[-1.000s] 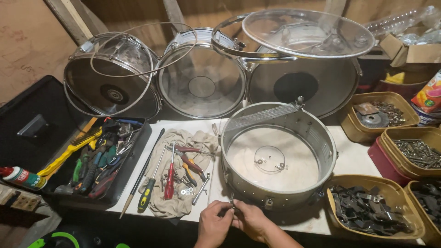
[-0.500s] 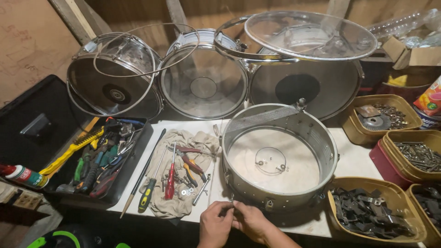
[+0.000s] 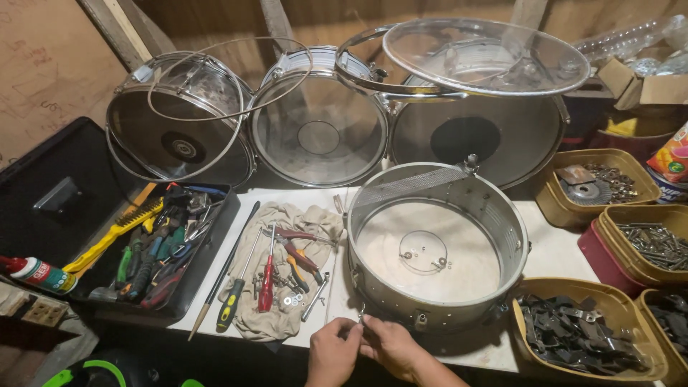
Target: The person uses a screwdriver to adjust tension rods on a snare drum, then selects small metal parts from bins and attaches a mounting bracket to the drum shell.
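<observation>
So from up here I'm looking down at a white tabletop (image 3: 552, 251) packed with drum stuff. Biggest things are the drums leaning along the back wall, with a clear drum head (image 3: 487, 56) lying flat on top of the right-hand one. Front and centre sits a metal snare drum shell (image 3: 437, 247), open side up, pale head visible at the bottom with a small wire ring lying on it. Left of it there's a black toolbox tray (image 3: 154, 251) stuffed with pliers and a yellow wire brush, then a beige rag (image 3: 287, 269) with a red screwdriver (image 3: 266, 276), orange-handled pliers and loose washers spread over it. On the right are tan tubs of hardware (image 3: 584, 326), dark brackets in the near one, screws further back. Both my hands are at the near edge, right against the shell's front wall: left hand (image 3: 332, 352) and right hand (image 3: 390, 346) touching each other, fingers pinched on a small metal part (image 3: 361, 313) just at the shell's lower rim. Too tiny to say exactly what it is.
</observation>
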